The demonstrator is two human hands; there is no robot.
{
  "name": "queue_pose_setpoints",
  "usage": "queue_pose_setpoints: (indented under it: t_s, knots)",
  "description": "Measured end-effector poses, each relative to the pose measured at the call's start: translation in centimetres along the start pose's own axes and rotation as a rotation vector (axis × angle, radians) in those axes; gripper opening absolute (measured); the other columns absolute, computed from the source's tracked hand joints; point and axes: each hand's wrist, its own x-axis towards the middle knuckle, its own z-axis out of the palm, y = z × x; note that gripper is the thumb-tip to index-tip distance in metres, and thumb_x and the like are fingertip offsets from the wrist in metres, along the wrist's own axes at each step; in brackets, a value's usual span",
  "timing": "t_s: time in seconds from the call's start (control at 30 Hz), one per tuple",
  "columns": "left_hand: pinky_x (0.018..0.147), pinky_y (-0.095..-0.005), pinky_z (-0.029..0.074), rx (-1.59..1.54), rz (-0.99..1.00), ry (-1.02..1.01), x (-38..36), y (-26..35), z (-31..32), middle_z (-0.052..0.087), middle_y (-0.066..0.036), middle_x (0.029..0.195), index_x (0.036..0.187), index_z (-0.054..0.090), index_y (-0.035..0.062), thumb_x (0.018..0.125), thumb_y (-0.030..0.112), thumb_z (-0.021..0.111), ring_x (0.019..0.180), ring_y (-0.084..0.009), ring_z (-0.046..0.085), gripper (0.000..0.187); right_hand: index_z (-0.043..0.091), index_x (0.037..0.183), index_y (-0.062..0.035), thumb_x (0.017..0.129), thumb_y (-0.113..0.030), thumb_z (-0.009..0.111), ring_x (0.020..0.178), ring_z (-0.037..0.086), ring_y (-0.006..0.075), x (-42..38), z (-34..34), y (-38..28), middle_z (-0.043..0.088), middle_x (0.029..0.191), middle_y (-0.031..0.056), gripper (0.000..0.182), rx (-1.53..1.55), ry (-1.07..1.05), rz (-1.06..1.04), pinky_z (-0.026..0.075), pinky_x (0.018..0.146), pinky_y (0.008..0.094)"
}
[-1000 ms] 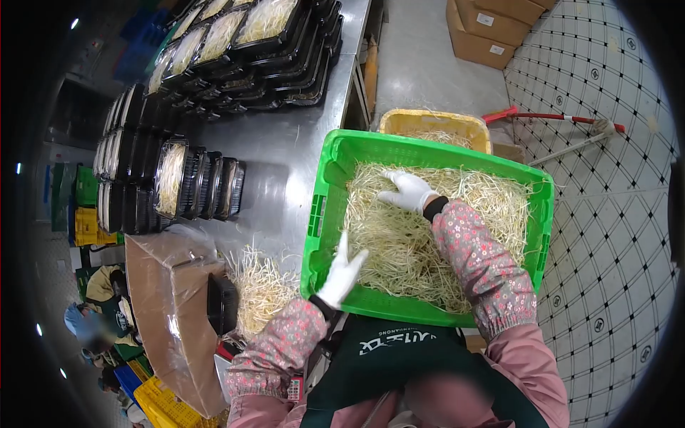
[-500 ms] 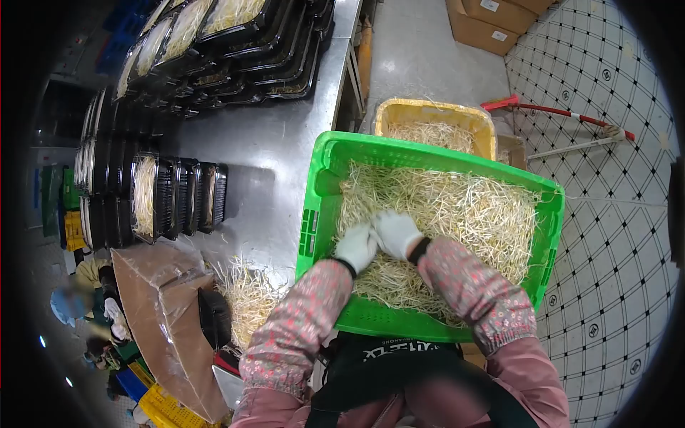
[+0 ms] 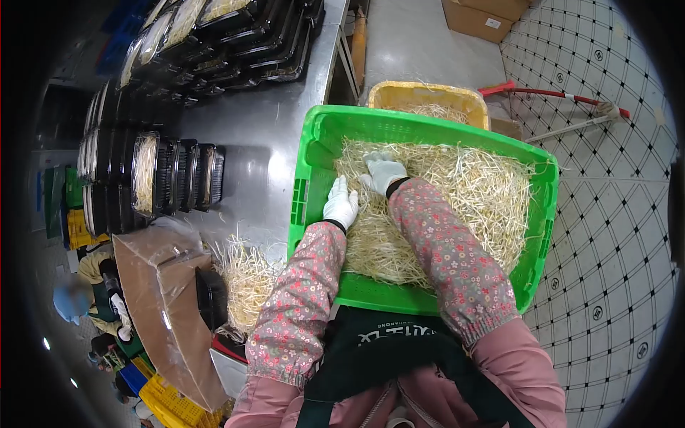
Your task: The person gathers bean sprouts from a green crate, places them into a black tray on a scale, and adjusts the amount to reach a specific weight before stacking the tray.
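Observation:
A green plastic crate point(image 3: 421, 303) full of bean sprouts point(image 3: 457, 192) stands in front of my body. Toward the left wall of the crate, my left hand point(image 3: 341, 205), in a white glove, lies on the sprouts' edge with its fingers stretched out. My right hand point(image 3: 384, 175), gloved too, rests on the sprouts just above and right of the left one. Its thumb is spread from the fingers, and some fingertips sink into the sprouts. Neither hand is seen gripping a bundle.
Filled black trays point(image 3: 146, 175) stand stacked on the steel table point(image 3: 250, 153) to the left. Loose sprouts point(image 3: 250, 282) lie by a plastic-covered cardboard box point(image 3: 160, 285). A yellow tub point(image 3: 485, 114) with sprouts sits behind the crate. A co-worker point(image 3: 100, 285) is at far left.
My hands have separated and moved toward the far-left part of the crate. The left fingers have straightened, and the right hand has moved farther away from my body. The view has shifted slightly.

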Motion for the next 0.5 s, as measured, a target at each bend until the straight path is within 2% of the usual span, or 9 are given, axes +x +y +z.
queue_pose_setpoints:
  t_s: [0.03, 0.07, 0.13, 0.17, 0.2, 0.27, 0.37, 0.43, 0.5]
  knots:
    - [0.108, -0.0413, 0.037, -0.033, -0.027, -0.175, -1.0, -0.8, 0.4, 0.053, -0.026, 0.132, 0.138, 0.045, -0.0001, 0.098, 0.034, 0.047, 0.125, -0.0409, 0.048, 0.053, 0.057, 0.126, -0.0085, 0.093, -0.048, 0.05, 0.124, 0.05, 0.0323, -1.2, 0.0, -0.8, 0.057, 0.131, 0.0131, 0.052, -0.026, -0.01, 0.032, 0.042, 0.097, 0.0503]
    - [0.106, -0.0422, 0.039, -0.068, -0.053, -0.346, -2.4, -1.6, 0.6, 0.056, -0.027, 0.127, 0.136, 0.048, 0.0001, 0.099, 0.038, 0.045, 0.121, -0.0417, 0.051, 0.053, 0.058, 0.124, -0.009, 0.093, -0.051, 0.049, 0.12, 0.053, 0.0317, -2.8, -0.4, -1.2, 0.058, 0.126, 0.0131, 0.053, -0.039, -0.148, -0.047, 0.042, 0.096, 0.0501]
    - [0.095, -0.0471, 0.044, -0.018, 0.135, -0.461, -7.2, 0.5, -3.2, 0.061, -0.027, 0.11, 0.121, 0.055, 0.0011, 0.098, 0.042, 0.046, 0.106, -0.044, 0.056, 0.048, 0.059, 0.124, -0.0103, 0.092, -0.059, 0.046, 0.113, 0.056, 0.0312, -7.8, -2.4, -2.3, 0.061, 0.119, 0.0139, 0.059, -0.003, -0.303, -0.198, 0.043, 0.093, 0.0489]
    - [0.097, -0.0466, 0.044, -0.112, 0.159, -0.545, -9.3, -0.3, -3.6, 0.061, -0.027, 0.111, 0.126, 0.052, 0.0016, 0.094, 0.047, 0.053, 0.109, -0.0438, 0.056, 0.056, 0.058, 0.124, -0.0096, 0.09, -0.061, 0.048, 0.112, 0.057, 0.0321, -10.5, -4.8, -3.0, 0.061, 0.119, 0.0144, 0.063, 0.001, -0.388, -0.24, 0.043, 0.093, 0.0485]
    - [0.101, -0.0449, 0.042, -0.081, 0.121, -0.684, -10.8, 0.7, -5.4, 0.056, -0.03, 0.12, 0.138, 0.043, -0.0013, 0.085, 0.053, 0.065, 0.116, -0.0433, 0.053, 0.079, 0.054, 0.128, -0.0071, 0.089, -0.062, 0.05, 0.112, 0.057, 0.033, -13.2, -5.6, -3.0, 0.061, 0.118, 0.0147, 0.067, 0.02, -0.386, -0.319, 0.042, 0.094, 0.0492]
    - [0.105, -0.0435, 0.04, 0.051, 0.213, -0.781, -12.6, 2.4, -8.4, 0.049, -0.032, 0.131, 0.148, 0.024, -0.0048, 0.075, 0.058, 0.073, 0.123, -0.0432, 0.049, 0.109, 0.037, 0.142, -0.0045, 0.076, -0.063, 0.067, 0.123, 0.05, 0.0361, -17.5, -8.6, -3.3, 0.052, 0.131, 0.0189, 0.093, 0.069, -0.436, -0.347, 0.04, 0.099, 0.0495]
    - [0.106, -0.0429, 0.04, 0.1, 0.316, -0.667, -13.0, 0.4, -5.7, 0.042, -0.033, 0.137, 0.15, 0.006, -0.0071, 0.069, 0.057, 0.078, 0.126, -0.0438, 0.046, 0.126, 0.033, 0.145, -0.0049, 0.069, -0.052, 0.078, 0.126, 0.047, 0.0374, -19.4, -9.7, -3.9, 0.049, 0.135, 0.0205, 0.101, -0.178, -0.326, -0.332, 0.04, 0.101, 0.0491]
    - [0.104, -0.0426, 0.042, 0.25, 0.206, -0.771, -11.2, 3.4, -6.2, 0.044, -0.034, 0.136, 0.151, 0.005, -0.0046, 0.069, 0.053, 0.079, 0.122, -0.043, 0.05, 0.125, 0.033, 0.145, -0.0053, 0.07, -0.047, 0.079, 0.122, 0.05, 0.0373, -18.9, -8.7, -3.9, 0.051, 0.132, 0.0215, 0.097, -0.223, -0.239, -0.309, 0.042, 0.099, 0.0486]
    - [0.098, -0.0412, 0.047, 0.263, 0.106, -0.83, -8.6, 4.4, -6.2, 0.046, -0.033, 0.134, 0.151, 0.012, -0.0012, 0.069, 0.047, 0.08, 0.113, -0.0412, 0.058, 0.117, 0.033, 0.145, -0.0059, 0.069, -0.041, 0.08, 0.117, 0.054, 0.0363, -15.9, -7.6, -3.0, 0.055, 0.126, 0.0197, 0.096, -0.075, -0.423, -0.198, 0.046, 0.095, 0.046]
